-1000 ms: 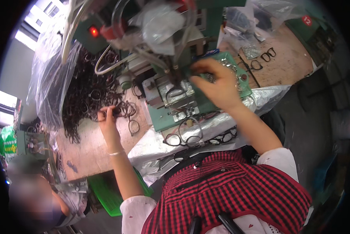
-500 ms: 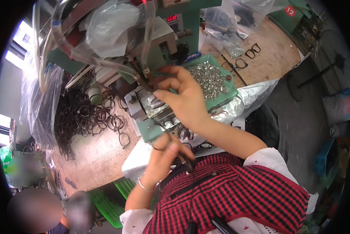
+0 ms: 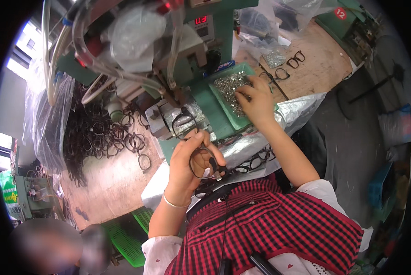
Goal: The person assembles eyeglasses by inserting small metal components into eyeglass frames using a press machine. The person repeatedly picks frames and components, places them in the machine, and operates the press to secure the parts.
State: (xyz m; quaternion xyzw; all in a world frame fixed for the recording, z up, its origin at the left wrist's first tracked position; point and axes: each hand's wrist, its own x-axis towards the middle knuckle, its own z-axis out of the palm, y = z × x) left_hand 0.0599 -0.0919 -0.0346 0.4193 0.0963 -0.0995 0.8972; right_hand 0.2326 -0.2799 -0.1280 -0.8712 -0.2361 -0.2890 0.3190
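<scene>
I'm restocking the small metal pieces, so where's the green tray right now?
In the head view, the green tray sits just right of centre, right of the metal fixture, with the right hand over it.

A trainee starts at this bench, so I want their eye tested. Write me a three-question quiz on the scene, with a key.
1. What does the left hand hold?
2. True or false: the right hand rests on the checked apron.
3. Multiple choice. The tray of small shiny parts is: (a) red, (b) green, (c) white.

Key:
1. A dark glasses frame.
2. False; it is at the tray of parts.
3. (b) green.
</scene>
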